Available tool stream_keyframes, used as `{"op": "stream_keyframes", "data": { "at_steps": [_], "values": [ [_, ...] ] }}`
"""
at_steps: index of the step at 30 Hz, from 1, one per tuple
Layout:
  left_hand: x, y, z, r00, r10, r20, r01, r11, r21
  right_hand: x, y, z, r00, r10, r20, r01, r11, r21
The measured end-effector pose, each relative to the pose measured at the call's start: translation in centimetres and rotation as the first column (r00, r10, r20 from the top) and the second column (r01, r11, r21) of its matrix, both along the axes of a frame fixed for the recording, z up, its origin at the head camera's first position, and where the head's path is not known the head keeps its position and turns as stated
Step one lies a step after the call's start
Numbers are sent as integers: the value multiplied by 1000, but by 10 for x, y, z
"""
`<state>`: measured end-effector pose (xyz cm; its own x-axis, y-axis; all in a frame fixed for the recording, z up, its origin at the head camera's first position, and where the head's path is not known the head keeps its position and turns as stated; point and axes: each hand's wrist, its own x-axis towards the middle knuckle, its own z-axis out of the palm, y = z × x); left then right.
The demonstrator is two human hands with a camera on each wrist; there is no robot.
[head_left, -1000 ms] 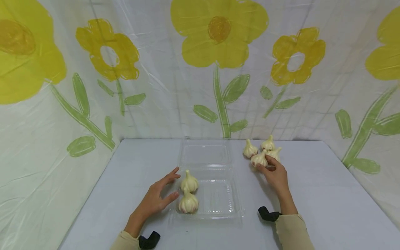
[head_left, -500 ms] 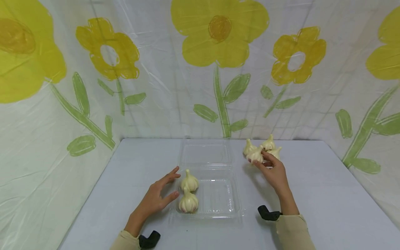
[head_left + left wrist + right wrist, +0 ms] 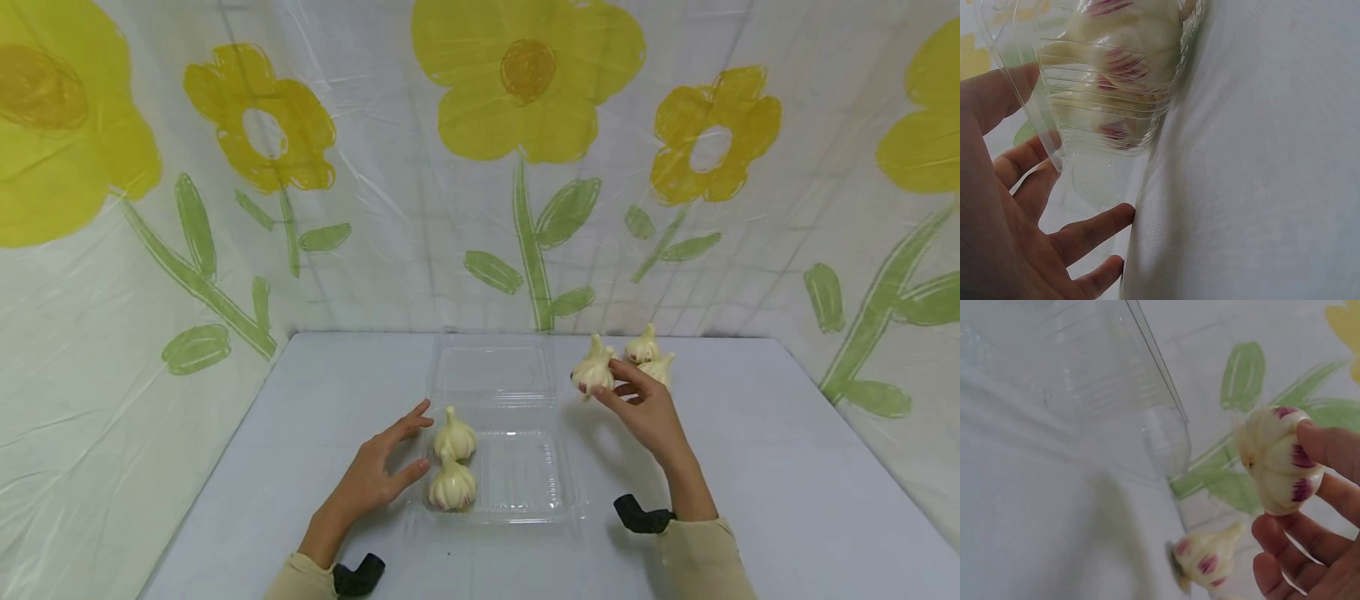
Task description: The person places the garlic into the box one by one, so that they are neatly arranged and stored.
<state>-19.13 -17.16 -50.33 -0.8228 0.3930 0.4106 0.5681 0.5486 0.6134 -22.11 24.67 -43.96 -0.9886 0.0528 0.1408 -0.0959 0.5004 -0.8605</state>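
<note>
My right hand pinches a garlic bulb between thumb and fingers. The bulb is off the table, cream with purple streaks, and partly covers another bulb behind it in the head view. My left hand lies at the left side of a clear plastic clamshell container, fingers spread. In the left wrist view, its thumb and fingertips are at the clear rim. Inside the container, a far garlic bulb and a near garlic bulb sit along the left side. The container's lid lies folded back.
At the table's back right stand more garlic bulbs, including one at the rear and one closer to my fingers. A white cloth covers the table. Behind it hangs a sheet with painted yellow flowers.
My right hand has lifted the garlic bulb from the group at the back right and moved it left. My left hand and the container have stayed in place.
</note>
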Motion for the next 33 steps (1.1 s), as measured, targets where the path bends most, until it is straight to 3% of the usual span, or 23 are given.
{"op": "stream_keyframes", "data": {
  "at_steps": [10, 26, 33],
  "values": [
    [1, 0, 0, 1000, 2, 2, -2, 1000, 2, 5, -14, 7, 992, 118, -44, -117, 993, 6],
    [1, 0, 2, 1000, 0, 19, 0, 1000, 5, 6, -32, 7, 964, 241, -110, -235, 970, 62],
    [1, 0, 2, 1000, 5, 21, -5, 1000, 5, 8, -41, 8, 953, 287, -99, -281, 957, 64]
  ]
}}
